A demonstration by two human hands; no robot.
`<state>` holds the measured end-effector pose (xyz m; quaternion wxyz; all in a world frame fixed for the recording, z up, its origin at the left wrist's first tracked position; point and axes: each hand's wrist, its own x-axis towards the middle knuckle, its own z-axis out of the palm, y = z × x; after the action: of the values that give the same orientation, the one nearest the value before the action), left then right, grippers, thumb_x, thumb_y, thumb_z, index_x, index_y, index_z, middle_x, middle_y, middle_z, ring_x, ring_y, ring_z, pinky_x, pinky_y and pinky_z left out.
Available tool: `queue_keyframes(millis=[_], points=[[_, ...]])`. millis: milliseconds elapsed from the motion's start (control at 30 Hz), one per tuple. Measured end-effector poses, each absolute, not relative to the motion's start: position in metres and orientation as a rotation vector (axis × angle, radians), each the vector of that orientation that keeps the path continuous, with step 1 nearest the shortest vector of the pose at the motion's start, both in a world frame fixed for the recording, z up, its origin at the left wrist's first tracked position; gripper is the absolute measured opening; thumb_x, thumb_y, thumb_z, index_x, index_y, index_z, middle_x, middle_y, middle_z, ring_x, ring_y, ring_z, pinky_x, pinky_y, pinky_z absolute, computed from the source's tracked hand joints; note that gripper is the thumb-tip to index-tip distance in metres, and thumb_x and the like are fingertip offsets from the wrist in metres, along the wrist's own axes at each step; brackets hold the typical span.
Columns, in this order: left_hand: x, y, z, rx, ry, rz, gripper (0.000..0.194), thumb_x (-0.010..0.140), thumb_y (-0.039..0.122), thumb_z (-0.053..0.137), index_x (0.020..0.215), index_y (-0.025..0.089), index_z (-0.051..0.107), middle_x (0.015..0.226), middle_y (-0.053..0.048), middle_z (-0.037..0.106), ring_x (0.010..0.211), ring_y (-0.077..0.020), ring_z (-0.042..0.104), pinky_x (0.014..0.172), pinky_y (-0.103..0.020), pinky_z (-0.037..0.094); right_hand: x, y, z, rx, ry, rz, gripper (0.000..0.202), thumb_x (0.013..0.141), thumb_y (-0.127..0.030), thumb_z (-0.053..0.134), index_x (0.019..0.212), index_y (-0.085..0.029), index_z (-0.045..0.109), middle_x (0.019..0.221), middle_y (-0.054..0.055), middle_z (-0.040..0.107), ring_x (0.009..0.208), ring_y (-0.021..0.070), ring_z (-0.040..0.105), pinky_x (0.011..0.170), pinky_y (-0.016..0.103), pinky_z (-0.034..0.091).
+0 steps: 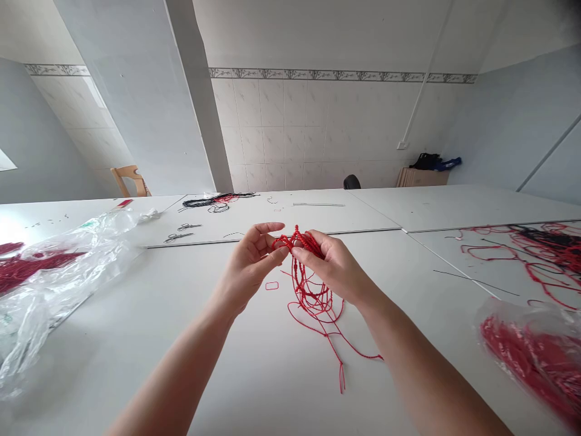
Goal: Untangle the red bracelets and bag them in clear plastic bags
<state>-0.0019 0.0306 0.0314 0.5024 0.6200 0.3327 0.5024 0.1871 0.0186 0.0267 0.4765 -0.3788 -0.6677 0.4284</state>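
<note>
A bundle of red braided cords [313,293] hangs in loops from both hands at the middle of the view, its thin loose ends trailing down to the right over the white table. My left hand [256,257] pinches the cords at their upper left between thumb and fingers. My right hand [333,260] is closed round the thicker part of the bundle, thumb on top. The two thumbs nearly meet, and a small cord loop sticks up between the hands. Beside my left hand, a small red ring-shaped piece [272,286] lies on the table.
Clear plastic bags with red cords lie at the left [104,242] and lower right [535,357]. Red and black cords [544,248] spread at the right. Scissors [181,236] and dark cords [213,201] rest further back. A wooden chair [131,180] stands behind the table.
</note>
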Motion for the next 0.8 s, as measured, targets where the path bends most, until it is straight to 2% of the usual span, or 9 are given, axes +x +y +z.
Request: queue_keyframes(millis=[800], points=[[0.0018,0.0270,0.0324,1.551,0.843,1.241,0.040,0.089,0.033,0.078,0.124,0.023,0.062,0.087,0.000,0.062,0.081,-0.0153,0.056,0.074,-0.030,0.046,0.1863,0.0188,0.0275,-0.925,-1.632,1.047,0.037,0.098,-0.043,0.061,0.077,-0.022,0.039,0.072,-0.005,0.033,0.060,0.0109,0.028,0.051,0.026,0.024]])
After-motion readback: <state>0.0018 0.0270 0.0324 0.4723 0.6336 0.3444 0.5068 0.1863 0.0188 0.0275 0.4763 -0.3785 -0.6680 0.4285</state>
